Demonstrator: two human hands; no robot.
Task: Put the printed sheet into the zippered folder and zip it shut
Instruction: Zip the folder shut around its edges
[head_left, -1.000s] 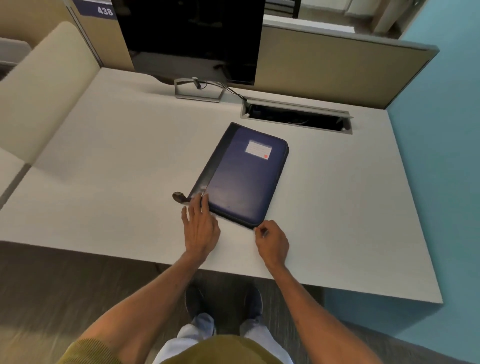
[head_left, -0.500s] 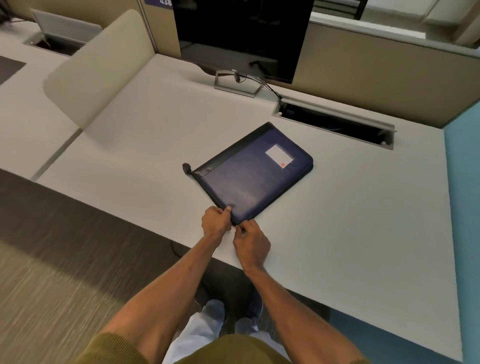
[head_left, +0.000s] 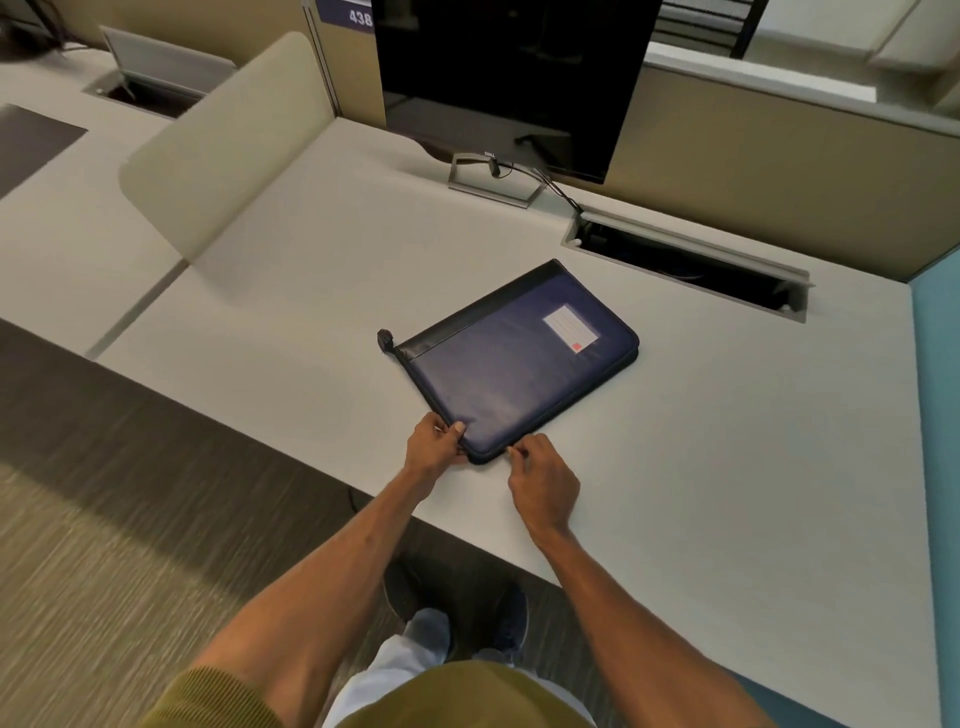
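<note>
Desk (head_left: 727, 467) is smooth; the folder (head_left: 509, 374) lies flat and closed mid-desk, near corner at 6 o'clock, with the sheet out of view, so I cannot tell if it is inside. The left hand (head_left: 434, 441) grips that corner from 9 o'clock, thumb on the cover; the right hand (head_left: 543, 480) pinches the edge from 3 o'clock, zip pull too small to see. Risks: the zip binds on the corner curve or bites paper, and the folder skids toward 12 if the left grip slackens.

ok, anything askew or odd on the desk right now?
Only minor things. The zippered folder lies skewed to the desk edge, its near corner held by the left hand while the right hand pinches its edge. The cable hatch behind it stands open. No spill or damage shows.
</note>
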